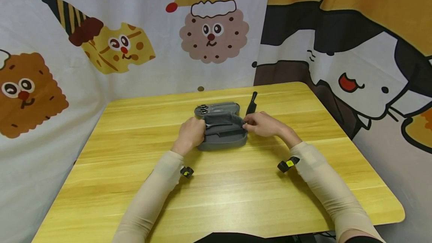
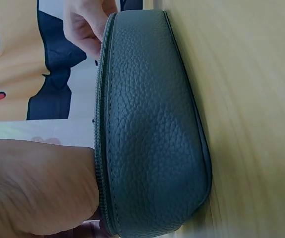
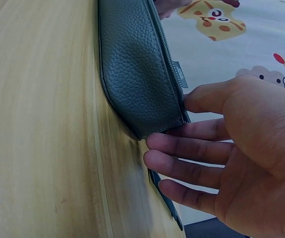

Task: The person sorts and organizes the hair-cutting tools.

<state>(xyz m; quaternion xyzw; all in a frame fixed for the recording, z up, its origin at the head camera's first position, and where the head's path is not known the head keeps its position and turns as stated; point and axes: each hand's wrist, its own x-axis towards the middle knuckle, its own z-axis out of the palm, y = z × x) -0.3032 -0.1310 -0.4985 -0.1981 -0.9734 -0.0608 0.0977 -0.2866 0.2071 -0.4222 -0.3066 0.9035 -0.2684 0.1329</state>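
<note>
A grey zip case (image 1: pixel 221 145) with a pebbled leather-like surface lies unzipped on the table, its lid folded back. My left hand (image 1: pixel 192 132) grips the case's left rim; its fingertips are hidden behind the rim in the left wrist view. At the back right corner, my right hand (image 3: pixel 251 144) pinches the zippered edge between thumb and forefinger, the other fingers loosely bent beside the corner. Inside the case lie a long dark comb-like tool (image 1: pixel 233 132) and a slim metal piece (image 1: pixel 219 125). Metal loops, like scissor handles (image 1: pixel 203 108), show in the lid.
Behind my right hand, a black flat-bladed tool with a handle (image 1: pixel 251 104) lies on the wooden table (image 1: pixel 233 198). A curtain with cartoon prints (image 1: pixel 135 81) hangs beyond the table's back edge.
</note>
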